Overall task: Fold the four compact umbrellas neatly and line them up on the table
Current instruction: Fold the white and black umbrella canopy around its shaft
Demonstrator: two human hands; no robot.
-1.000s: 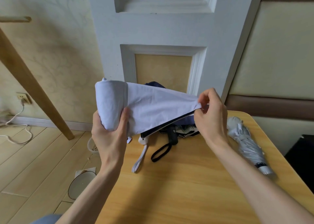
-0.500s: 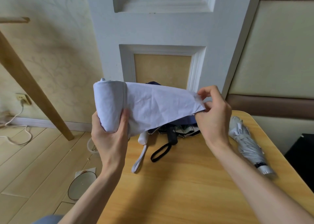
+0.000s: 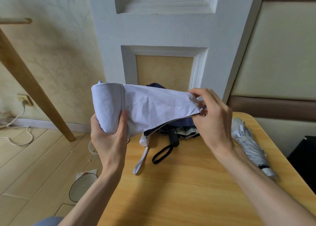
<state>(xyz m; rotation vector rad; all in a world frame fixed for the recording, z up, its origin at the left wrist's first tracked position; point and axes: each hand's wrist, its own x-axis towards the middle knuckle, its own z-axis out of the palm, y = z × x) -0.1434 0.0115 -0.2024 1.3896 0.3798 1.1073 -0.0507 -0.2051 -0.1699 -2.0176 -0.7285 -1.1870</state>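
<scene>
Table [image 3: 188,196]: wood-grain top filling the lower frame, and bearing every umbrella we can count except the one in hand.

Lilac umbrella [image 3: 150,109]: we find it held in the air over the table's eleven o'clock corner, lying roughly nine to three. Its nine o'clock end is rolled into a fat bundle. A loose flap runs out toward three o'clock, with navy lining showing along the lower hem. We judge it light. The cloth looks thin, soft, rather slick and quick to crease, with stiff ribs and shaft inside the roll. It is best held as now: one hand round the bundle, the other on the flap's far corner, kept taut for wrapping. If we slacken, the roll may spring loose.

Silver umbrella [image 3: 251,150]: at three o'clock on the table, gathered but loosely, well apart from the rest.

Dark heap [image 3: 179,132]: at twelve o'clock, behind and below the lilac one, navy and patterned cloth, unfolded. We cannot tell whether it is one umbrella or two.

Left hand [image 3: 109,138]: curled under the bundle, thumb across its near face, gripping.

Right hand [image 3: 213,121]: fingertips pinching the flap's corner.

Black strap [image 3: 162,154]: loop on the table, at six o'clock of the heap.

White strap [image 3: 141,160]: just beside it at nine o'clock, trailing from a white handle. We cannot tell whose it is.
</scene>
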